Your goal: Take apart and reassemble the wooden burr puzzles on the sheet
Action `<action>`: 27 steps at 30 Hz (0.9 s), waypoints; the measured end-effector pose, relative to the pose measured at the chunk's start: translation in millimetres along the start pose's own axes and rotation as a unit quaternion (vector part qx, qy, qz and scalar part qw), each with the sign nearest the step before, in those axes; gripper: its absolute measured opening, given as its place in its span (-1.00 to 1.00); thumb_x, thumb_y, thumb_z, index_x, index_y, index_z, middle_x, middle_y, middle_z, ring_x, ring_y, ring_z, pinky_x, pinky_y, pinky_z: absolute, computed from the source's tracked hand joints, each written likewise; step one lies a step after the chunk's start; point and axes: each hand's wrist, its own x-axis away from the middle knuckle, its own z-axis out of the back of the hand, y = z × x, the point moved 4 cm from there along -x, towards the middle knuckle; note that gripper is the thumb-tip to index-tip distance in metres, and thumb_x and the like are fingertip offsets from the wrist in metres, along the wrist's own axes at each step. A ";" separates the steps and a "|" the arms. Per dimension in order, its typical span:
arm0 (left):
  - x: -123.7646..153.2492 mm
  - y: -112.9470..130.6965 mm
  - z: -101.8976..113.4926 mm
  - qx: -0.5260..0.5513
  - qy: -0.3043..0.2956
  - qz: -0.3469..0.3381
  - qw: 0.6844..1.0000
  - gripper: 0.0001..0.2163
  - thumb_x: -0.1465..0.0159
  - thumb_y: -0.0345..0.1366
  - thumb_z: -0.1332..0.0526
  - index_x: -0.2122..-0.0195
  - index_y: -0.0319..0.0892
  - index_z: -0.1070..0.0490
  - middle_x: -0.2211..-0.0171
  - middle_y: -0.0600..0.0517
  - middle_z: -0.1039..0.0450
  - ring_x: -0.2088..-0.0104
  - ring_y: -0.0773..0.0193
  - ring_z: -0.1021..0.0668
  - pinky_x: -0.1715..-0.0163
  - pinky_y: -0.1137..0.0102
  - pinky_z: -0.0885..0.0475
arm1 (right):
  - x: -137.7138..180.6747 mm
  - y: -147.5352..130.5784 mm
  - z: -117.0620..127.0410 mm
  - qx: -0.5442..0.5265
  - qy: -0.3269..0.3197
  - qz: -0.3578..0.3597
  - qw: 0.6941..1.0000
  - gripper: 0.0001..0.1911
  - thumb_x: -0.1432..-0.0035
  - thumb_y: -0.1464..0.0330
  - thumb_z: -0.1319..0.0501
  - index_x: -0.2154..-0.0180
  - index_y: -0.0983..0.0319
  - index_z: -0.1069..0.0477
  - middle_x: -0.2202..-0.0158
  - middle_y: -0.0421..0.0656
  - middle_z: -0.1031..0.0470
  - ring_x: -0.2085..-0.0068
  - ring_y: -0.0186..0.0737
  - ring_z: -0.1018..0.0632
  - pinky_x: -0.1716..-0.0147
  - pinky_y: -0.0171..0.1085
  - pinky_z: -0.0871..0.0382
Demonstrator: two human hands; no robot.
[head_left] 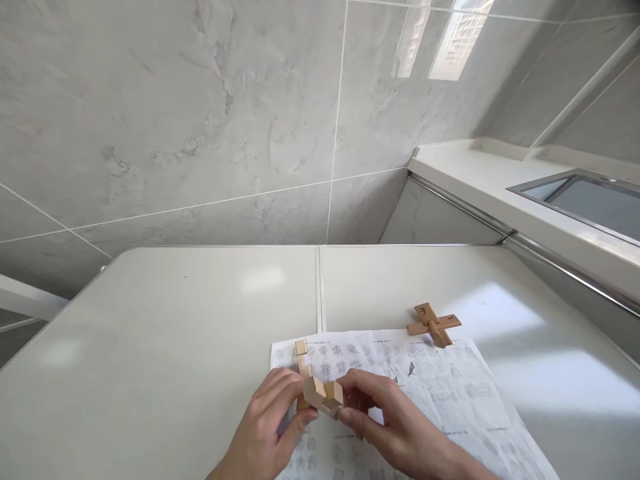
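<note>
Both hands hold a small cluster of light wooden puzzle pieces [323,393] just above a printed instruction sheet [450,393]. My left hand [267,427] pinches the cluster from the left, with a notched stick of it rising up beside the fingers. My right hand [395,427] grips it from the right with thumb and fingers closed. A second wooden assembly [434,323], a cross of interlocked bars, lies on the table at the sheet's far edge, apart from both hands.
The white table [165,333] has a seam down its middle and stands against a grey tiled wall [200,120]. To the right runs a white counter [480,180] with a steel sink [590,197].
</note>
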 end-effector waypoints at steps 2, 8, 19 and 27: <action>0.0 0.2 3.3 0.010 0.008 -0.003 1.000 -0.84 -0.61 -0.18 -0.16 0.04 -0.02 -0.53 0.26 0.04 -0.64 0.28 0.21 -0.62 0.21 0.38 -0.55 | -1.6 1.4 -3.9 -0.060 -0.050 -0.027 0.997 -0.66 -0.44 0.09 -0.31 0.27 0.20 -0.44 0.39 -0.22 -0.43 0.35 -0.24 -0.44 0.30 -0.25 -0.30; 3.7 1.3 6.6 0.041 0.001 -0.036 0.998 -0.80 -0.57 -0.38 -0.16 -0.10 0.02 -0.50 0.20 0.07 -0.70 0.26 0.24 -0.68 0.16 0.37 -0.55 | -0.8 12.3 -21.5 -0.261 -0.215 -0.104 0.936 -0.43 -0.23 -0.14 -0.45 0.29 0.23 -0.43 0.47 -0.28 -0.36 0.46 -0.33 -0.41 0.41 -0.32 -0.30; -0.2 8.3 2.5 -0.039 0.075 -0.072 0.994 -0.88 -0.54 -0.20 -0.29 -0.04 -0.04 -0.54 0.40 0.10 -0.69 0.46 0.25 -0.66 0.40 0.37 -0.56 | 4.5 -24.4 -28.0 -0.006 -0.166 0.017 0.986 -0.79 -0.42 0.18 -0.29 0.21 0.14 -0.61 0.31 -0.20 -0.50 0.34 -0.23 -0.47 0.32 -0.29 -0.35; 1.4 -1.2 26.6 -0.174 0.182 0.012 0.968 -0.87 -0.50 -0.26 -0.31 0.23 -0.10 -0.54 0.39 0.07 -0.67 0.40 0.24 -0.67 0.36 0.37 -0.54 | 4.0 -26.6 -31.3 0.090 -0.083 0.010 0.992 -0.94 -0.39 0.31 -0.31 0.18 0.13 -0.55 0.30 -0.22 -0.56 0.36 -0.25 -0.53 0.34 -0.31 -0.39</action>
